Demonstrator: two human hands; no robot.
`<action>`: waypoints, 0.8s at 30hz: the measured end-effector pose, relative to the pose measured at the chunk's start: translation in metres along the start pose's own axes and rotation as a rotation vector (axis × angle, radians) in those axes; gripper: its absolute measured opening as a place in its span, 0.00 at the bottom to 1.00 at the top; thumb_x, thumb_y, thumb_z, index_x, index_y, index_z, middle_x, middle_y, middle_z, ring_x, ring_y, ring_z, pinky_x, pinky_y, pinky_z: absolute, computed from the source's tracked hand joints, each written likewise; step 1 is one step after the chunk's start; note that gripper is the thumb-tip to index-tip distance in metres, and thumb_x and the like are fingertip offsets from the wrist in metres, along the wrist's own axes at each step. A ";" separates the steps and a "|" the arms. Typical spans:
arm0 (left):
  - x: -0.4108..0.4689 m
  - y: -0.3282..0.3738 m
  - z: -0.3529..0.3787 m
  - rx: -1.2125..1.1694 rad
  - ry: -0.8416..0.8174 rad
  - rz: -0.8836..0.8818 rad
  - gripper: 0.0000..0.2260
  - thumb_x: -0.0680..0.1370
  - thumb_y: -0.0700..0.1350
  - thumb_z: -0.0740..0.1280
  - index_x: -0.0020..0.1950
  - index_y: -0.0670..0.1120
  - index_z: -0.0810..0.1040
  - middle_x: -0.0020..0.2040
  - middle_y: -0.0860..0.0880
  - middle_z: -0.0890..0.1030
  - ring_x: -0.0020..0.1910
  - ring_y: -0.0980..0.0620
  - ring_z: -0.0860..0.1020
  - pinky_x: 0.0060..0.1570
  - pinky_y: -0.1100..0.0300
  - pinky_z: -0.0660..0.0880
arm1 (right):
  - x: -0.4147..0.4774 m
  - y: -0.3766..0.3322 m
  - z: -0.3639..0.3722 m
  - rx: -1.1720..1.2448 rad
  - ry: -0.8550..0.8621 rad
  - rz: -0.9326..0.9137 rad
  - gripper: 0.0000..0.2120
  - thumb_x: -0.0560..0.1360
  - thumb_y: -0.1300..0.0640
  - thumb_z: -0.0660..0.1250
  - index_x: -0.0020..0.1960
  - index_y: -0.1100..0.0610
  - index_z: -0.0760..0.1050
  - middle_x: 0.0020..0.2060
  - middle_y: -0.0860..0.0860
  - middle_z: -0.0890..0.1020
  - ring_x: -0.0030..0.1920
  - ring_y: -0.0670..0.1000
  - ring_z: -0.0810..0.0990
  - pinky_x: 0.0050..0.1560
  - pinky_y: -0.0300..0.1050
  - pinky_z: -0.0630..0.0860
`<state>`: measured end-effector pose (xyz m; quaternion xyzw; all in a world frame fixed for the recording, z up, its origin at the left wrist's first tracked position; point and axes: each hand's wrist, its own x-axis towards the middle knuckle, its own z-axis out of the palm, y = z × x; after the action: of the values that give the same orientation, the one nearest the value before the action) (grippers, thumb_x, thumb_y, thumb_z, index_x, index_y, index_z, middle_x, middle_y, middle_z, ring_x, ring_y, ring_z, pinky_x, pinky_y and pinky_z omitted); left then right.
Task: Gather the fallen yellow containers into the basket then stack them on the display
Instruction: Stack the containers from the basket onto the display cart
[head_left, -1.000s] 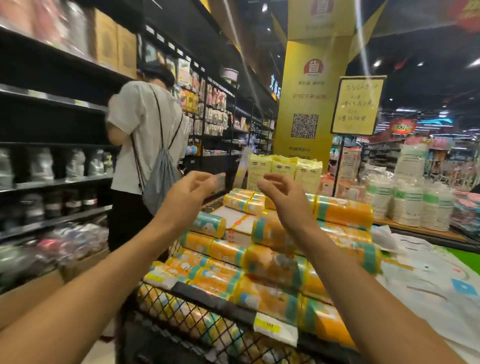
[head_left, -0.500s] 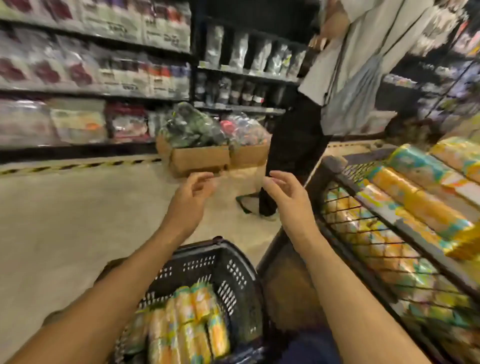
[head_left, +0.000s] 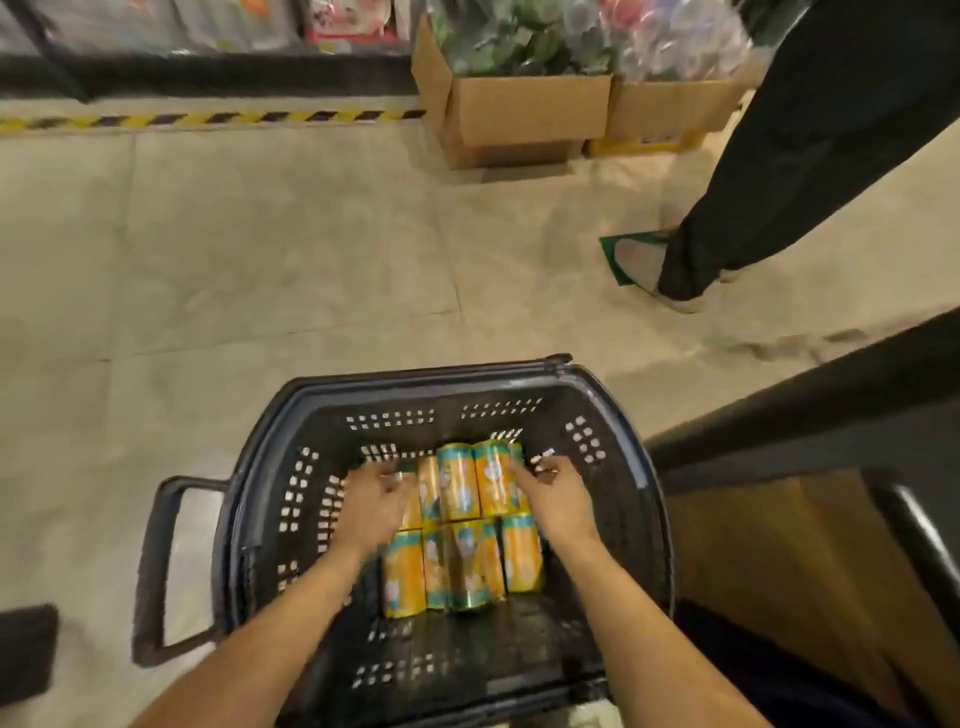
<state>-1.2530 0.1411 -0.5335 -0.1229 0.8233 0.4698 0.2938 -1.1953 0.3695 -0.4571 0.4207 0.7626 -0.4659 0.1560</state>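
Observation:
A black plastic basket (head_left: 618, 431) stands on the floor below me. Inside it lie several yellow containers (head_left: 462, 561) with teal ends, in two rows. My left hand (head_left: 371, 506) reaches into the basket over the far row's left end, fingers curled and apart, blurred. My right hand (head_left: 553, 499) reaches in at the far row's right end, fingers spread beside a yellow container (head_left: 493, 483). Whether either hand grips a container I cannot tell for sure; both look open. The display's dark edge (head_left: 779, 421) shows at the right.
Two cardboard boxes (head_left: 524, 114) of goods stand on the floor ahead by the shelves. A person's dark trouser leg and shoe (head_left: 727, 249) are at the right. A striped floor line (head_left: 208, 118) runs at the back. The basket's handle (head_left: 156, 566) sticks out left.
My view has swung from the display down to the basket. Both hands, raised and empty before, have dropped into the basket onto the containers.

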 end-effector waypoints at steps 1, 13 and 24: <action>0.010 -0.017 0.006 0.050 0.015 -0.023 0.17 0.78 0.50 0.71 0.63 0.44 0.77 0.53 0.44 0.84 0.54 0.42 0.82 0.58 0.50 0.77 | 0.011 0.011 0.006 -0.020 -0.001 0.037 0.29 0.75 0.40 0.74 0.68 0.56 0.73 0.59 0.54 0.82 0.60 0.57 0.80 0.55 0.48 0.74; 0.078 -0.083 0.041 0.137 0.256 -0.209 0.37 0.75 0.63 0.74 0.69 0.36 0.70 0.61 0.42 0.78 0.63 0.41 0.78 0.60 0.54 0.73 | 0.110 0.083 0.054 -0.019 -0.041 0.168 0.31 0.73 0.45 0.78 0.68 0.60 0.70 0.58 0.54 0.81 0.61 0.58 0.80 0.54 0.46 0.71; 0.079 -0.103 0.064 0.457 0.437 -0.218 0.28 0.75 0.69 0.66 0.60 0.46 0.73 0.60 0.43 0.72 0.59 0.44 0.69 0.57 0.59 0.64 | 0.159 0.115 0.095 -0.081 -0.028 0.136 0.39 0.56 0.25 0.73 0.57 0.50 0.79 0.51 0.50 0.84 0.54 0.55 0.83 0.57 0.54 0.81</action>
<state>-1.2434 0.1462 -0.6782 -0.2389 0.9330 0.2014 0.1786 -1.2140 0.3927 -0.6731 0.4582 0.7482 -0.4291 0.2148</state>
